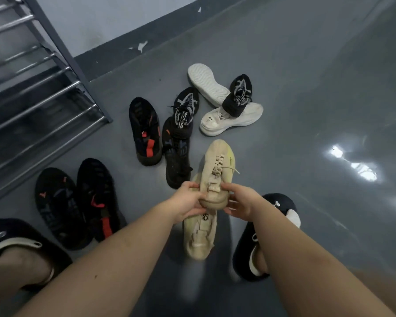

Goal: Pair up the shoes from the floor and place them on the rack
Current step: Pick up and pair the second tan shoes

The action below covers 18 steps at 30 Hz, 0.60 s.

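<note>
- At the near edge, the person's two feet in black slippers stand on the grey floor [306, 110]: the left slipper [16, 236] near left, the right slipper [247, 250] near right.
- Between them a beige sneaker [200, 236] appears to lie on the floor, toe towards the person; it is blurred.
- Just above it, the left hand [188, 202] and the right hand [240, 200] hold a second beige sneaker [217, 165] by its heel end, fingers curled round either side, toe pointing far.
- To the left, a pair of black sneakers with red marks [78, 202] lies side by side near the rack.
- Further on, two more black sneakers with red marks [144, 131] lie beside each other, and a black-and-grey patterned sneaker [185, 108] rests on the right one.
- Far right of those, a white sneaker [229, 117] sits upright, another white sneaker [206, 83] lies sole-up behind it, and a second patterned sneaker [239, 94] leans on them.
- The metal shoe rack [32, 88] stands at the far left against the wall.
</note>
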### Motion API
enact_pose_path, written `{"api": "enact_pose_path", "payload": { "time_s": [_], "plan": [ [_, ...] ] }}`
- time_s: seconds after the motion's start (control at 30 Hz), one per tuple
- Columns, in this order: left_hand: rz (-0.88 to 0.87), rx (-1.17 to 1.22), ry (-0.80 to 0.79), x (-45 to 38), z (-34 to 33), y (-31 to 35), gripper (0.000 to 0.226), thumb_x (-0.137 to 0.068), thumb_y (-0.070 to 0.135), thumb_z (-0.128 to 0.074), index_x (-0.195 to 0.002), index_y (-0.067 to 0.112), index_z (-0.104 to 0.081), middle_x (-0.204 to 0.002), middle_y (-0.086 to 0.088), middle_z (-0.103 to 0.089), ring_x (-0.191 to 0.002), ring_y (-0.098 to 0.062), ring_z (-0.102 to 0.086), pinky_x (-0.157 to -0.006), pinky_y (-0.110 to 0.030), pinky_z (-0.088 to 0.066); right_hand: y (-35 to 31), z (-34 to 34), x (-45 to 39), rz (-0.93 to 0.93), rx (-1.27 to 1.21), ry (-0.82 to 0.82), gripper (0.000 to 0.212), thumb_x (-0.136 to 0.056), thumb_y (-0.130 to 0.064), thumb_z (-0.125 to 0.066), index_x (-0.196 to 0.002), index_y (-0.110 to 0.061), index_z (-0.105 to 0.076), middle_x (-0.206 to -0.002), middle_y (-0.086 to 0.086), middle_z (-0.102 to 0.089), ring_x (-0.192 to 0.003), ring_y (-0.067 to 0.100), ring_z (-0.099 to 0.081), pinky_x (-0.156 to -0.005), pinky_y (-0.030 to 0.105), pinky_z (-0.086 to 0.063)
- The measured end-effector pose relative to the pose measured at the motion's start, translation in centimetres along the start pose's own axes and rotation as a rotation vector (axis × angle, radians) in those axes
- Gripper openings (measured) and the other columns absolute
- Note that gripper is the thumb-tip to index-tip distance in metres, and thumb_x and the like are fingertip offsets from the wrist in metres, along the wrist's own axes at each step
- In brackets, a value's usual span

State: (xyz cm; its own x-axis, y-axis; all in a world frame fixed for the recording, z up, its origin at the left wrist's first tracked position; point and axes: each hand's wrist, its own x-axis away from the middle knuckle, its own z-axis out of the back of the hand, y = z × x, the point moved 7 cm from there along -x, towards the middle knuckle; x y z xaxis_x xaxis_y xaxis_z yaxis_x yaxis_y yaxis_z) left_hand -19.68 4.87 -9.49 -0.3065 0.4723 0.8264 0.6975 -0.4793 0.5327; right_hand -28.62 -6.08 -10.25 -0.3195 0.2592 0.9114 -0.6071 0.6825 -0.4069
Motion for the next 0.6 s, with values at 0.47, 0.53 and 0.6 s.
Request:
{"api": "enact_pose_path", "payload": {
  "time_s": [0.47,0.53,0.6],
  "plan": [
    [0.099,-0.396,0.22,1.1,5.3,-10.0,0.047,-0.091,0.018,-0.058,-0.134,0.007,-0.044,-0.135,-0.014,-0.051,-0.118,-0.024,-0.05,-0.102,-0.037,-0.04,9.4,6.2,0.3,-0.009,0.149,0.139,0.053,-0.092,0.007,-0.042,-0.137,-0.021,-0.048,-0.11,0.008,-0.061,-0.087,0.024,-0.059,-0.067,0.036,-0.051],
    [0.132,-0.401,0.223,0.7,5.6,-10.8,0.052,-0.092,0.017,-0.057,-0.139,0.008,-0.039,-0.139,-0.013,-0.046,-0.123,-0.026,-0.047,-0.1,-0.035,-0.041,10.3,6.1,-0.2,-0.03,0.171,0.137,0.053,-0.091,0.009,-0.039,-0.137,-0.017,-0.048,-0.108,0.009,-0.059,-0.083,0.023,-0.058,-0.064,0.035,-0.05],
    [0.161,-0.368,0.218,0.4,5.4,-11.3,0.054,-0.093,0.016,-0.055,-0.142,0.008,-0.034,-0.138,-0.014,-0.046,-0.116,-0.025,-0.049,-0.081,-0.03,-0.045,11.1,6.1,-0.6,-0.059,0.195,0.133,0.051,-0.091,0.01,-0.039,-0.136,-0.014,-0.048,-0.101,0.009,-0.06,-0.076,0.021,-0.057,-0.06,0.033,-0.049]
  ]
}}
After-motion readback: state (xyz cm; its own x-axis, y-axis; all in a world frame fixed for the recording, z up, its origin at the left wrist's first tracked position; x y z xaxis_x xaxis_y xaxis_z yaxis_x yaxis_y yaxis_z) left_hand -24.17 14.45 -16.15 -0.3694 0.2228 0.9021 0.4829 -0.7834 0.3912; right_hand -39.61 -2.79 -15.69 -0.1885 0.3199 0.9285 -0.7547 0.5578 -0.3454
